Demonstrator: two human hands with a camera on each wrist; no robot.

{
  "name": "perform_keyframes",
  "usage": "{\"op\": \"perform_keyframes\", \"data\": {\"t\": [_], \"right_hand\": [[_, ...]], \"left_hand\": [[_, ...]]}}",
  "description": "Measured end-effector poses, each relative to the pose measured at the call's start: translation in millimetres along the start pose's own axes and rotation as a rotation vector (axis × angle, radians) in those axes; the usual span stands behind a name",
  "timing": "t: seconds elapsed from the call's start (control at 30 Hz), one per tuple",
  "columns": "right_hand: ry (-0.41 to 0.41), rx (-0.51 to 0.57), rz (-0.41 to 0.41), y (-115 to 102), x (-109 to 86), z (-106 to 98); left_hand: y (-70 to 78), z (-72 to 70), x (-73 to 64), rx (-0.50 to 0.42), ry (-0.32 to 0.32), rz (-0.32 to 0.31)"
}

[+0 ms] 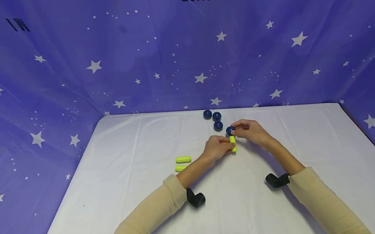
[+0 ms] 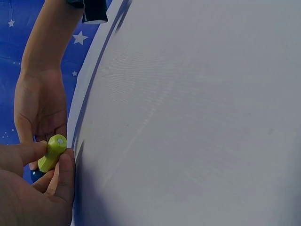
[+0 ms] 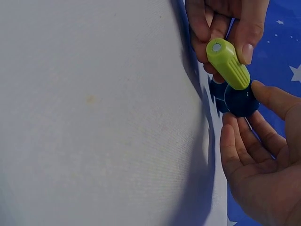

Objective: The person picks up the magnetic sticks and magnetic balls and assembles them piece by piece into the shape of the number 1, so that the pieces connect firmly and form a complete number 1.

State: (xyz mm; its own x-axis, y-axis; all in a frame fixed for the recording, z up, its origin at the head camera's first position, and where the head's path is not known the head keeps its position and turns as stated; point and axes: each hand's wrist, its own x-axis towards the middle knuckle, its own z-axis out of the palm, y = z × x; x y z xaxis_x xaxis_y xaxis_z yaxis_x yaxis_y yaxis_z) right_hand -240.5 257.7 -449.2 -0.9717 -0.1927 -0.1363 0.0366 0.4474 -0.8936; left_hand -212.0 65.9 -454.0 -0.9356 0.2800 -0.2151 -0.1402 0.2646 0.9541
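Note:
My left hand (image 1: 216,147) pinches a yellow-green ribbed rod (image 1: 233,144) between thumb and fingers. In the left wrist view a small silvery disc shows on the near end of the rod (image 2: 53,153). My right hand (image 1: 251,131) holds a dark blue ball (image 1: 230,130) by thumb and fingertips, just beyond the rod. From the right wrist the ball (image 3: 241,100) appears at the rod's far end; whether they touch I cannot tell. Two more yellow-green rods (image 1: 183,159) lie on the table left of my left hand, one partly behind the forearm.
Three loose blue balls (image 1: 217,125) rest on the white-covered table (image 1: 135,212) beyond my hands. A purple-blue star-printed cloth (image 1: 155,60) rises along the table's back and sides. Each wrist carries a black camera mount (image 1: 276,180).

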Motion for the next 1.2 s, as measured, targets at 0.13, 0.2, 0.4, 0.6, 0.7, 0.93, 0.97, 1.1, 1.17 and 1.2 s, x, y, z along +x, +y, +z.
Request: {"op": "perform_keyframes", "data": {"t": [0.13, 0.2, 0.4, 0.6, 0.7, 0.93, 0.97, 1.1, 1.17, 1.2], "right_hand": [[0.000, -0.012, 0.005, -0.3, -0.6, 0.1], [-0.001, -0.011, 0.010, -0.9, -1.3, 0.2], [-0.007, -0.005, 0.018, -2.5, -2.8, 0.5], [-0.004, -0.009, 0.030, 0.7, -1.0, -0.4], [-0.009, -0.017, 0.042, 4.8, 1.1, -1.8], [-0.029, -0.004, 0.066, 10.4, 3.6, -5.2], [-0.034, 0.000, 0.068, 10.8, 3.8, -5.8], [-0.048, 0.004, 0.074, 11.7, 4.3, -8.1], [-0.057, 0.002, 0.071, 12.6, 5.1, -9.0], [-0.061, 0.004, 0.068, 12.9, 5.6, -9.1]], "left_hand": [[0.9, 0.1, 0.6, 0.010, 0.005, 0.003], [1.1, 0.3, 1.1, 0.014, 0.008, 0.000], [1.8, 1.4, 3.2, 0.004, 0.016, -0.023], [3.1, 2.3, 3.5, 0.007, 0.013, -0.024], [3.2, 3.6, 4.1, 0.020, 0.011, -0.012], [1.7, 6.3, 6.3, 0.029, 0.000, 0.013], [1.5, 6.5, 6.6, 0.029, -0.004, 0.016], [1.3, 6.2, 6.8, 0.027, -0.022, 0.020], [1.1, 5.4, 6.0, 0.039, -0.023, 0.025], [0.8, 5.0, 5.4, 0.044, -0.016, 0.029]]}}
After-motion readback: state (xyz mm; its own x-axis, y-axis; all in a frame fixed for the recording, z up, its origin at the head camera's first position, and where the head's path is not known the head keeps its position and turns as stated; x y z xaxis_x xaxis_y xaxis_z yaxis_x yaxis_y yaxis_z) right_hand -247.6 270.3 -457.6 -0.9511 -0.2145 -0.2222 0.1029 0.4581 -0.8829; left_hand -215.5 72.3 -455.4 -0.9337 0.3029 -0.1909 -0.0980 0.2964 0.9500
